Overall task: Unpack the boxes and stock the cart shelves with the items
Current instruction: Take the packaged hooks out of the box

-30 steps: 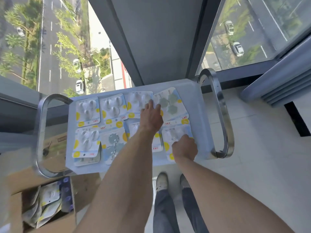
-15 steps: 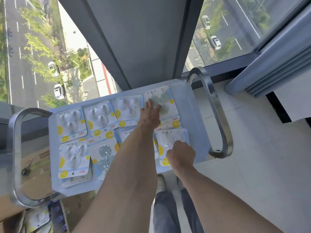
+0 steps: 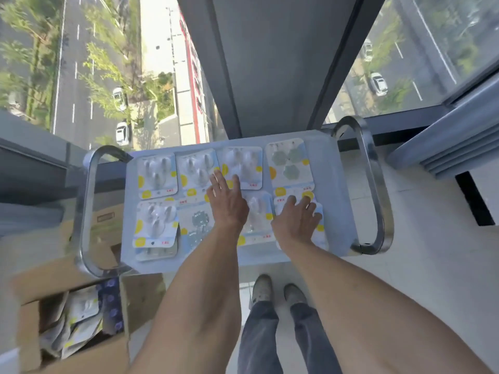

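Both hands [image 3: 228, 202] [image 3: 298, 218] lie flat, fingers spread.

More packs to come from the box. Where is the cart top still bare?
A bare strip of the cart top runs between the right-hand packs and the right handle. A thinner margin lies along the near edge. Elsewhere packs lie edge to edge under both hands.
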Demonstrator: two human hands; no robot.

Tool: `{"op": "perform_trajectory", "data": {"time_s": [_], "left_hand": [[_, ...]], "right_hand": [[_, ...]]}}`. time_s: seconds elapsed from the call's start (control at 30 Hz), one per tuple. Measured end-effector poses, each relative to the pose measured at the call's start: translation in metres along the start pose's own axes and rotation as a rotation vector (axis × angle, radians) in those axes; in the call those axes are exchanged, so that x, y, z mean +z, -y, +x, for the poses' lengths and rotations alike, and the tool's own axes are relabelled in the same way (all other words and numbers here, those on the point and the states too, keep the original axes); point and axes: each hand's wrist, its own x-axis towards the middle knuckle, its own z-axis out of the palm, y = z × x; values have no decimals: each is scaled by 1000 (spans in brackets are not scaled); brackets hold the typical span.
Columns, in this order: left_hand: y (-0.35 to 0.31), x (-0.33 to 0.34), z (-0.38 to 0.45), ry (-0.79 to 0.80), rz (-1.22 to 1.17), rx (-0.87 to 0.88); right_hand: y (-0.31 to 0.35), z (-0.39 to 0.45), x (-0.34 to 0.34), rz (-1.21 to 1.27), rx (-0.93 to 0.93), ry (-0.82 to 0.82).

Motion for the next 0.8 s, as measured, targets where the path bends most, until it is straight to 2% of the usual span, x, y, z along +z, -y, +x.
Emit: {"op": "perform_trajectory", "data": {"time_s": [0.27,0.4,0.6,0.8], "left_hand": [[17,-2,-67,72,-23,-149],[28,-14,-84,30,-79,-210],[84,-31,-111,-16,-102,-328],[158,-7,-163,-29,-106,-454]], "right_hand": [[-1,-29,-2,-82,-189,29],[14,-47,-10,-148,-237,31],[67,-103,-2,-135,-352,81],[108,-168,31,-208,-476,99]]}}
